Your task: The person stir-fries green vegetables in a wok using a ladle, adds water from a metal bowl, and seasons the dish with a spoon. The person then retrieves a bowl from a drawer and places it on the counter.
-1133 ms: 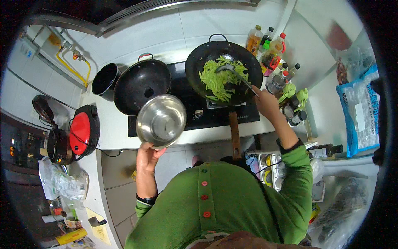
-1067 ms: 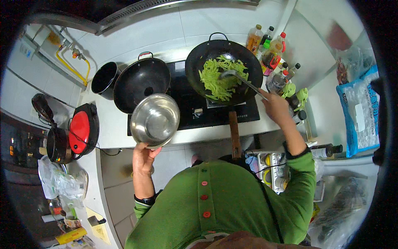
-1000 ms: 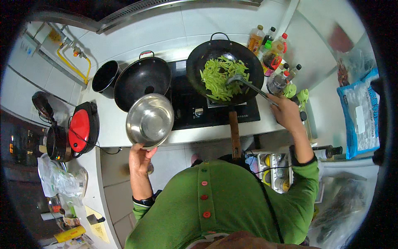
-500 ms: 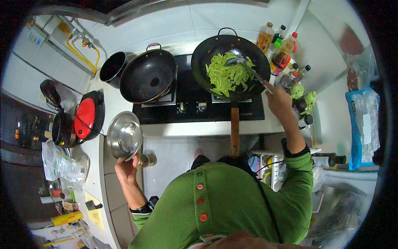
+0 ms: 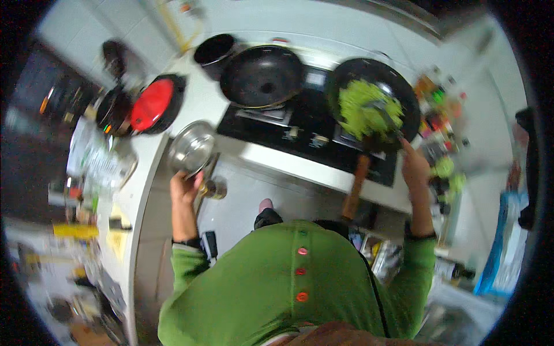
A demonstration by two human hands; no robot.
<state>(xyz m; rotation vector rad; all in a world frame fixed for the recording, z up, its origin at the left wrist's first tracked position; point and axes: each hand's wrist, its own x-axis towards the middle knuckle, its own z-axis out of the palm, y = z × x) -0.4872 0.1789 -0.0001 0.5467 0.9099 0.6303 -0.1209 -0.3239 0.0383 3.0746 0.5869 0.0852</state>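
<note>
My left hand (image 5: 184,189) is closed on the rim of a shiny metal bowl (image 5: 195,149), which it holds tilted beside the left counter's edge, with nothing visible inside. My right hand (image 5: 415,172) grips the handle of a metal ladle (image 5: 378,106), its head down among pale green vegetable strips (image 5: 359,101). These strips lie heaped in a black wok (image 5: 407,95) on the right burner. The wok's wooden handle (image 5: 356,187) points toward me, and neither hand touches it. Motion blurs the ladle and the vegetables.
A second black pan (image 5: 259,72) sits on the left burner of the stove (image 5: 277,134), with a dark pot (image 5: 214,51) behind it. A red-lidded appliance (image 5: 151,106) stands on the left counter. Several bottles (image 5: 444,115) crowd the wok's right side. A jar (image 5: 214,188) is below the bowl.
The whole view has turned and shifted, so the stove now lies tilted and farther right. The ladle's head has moved from the heap's far side toward its near right. Both grips stay the same.
</note>
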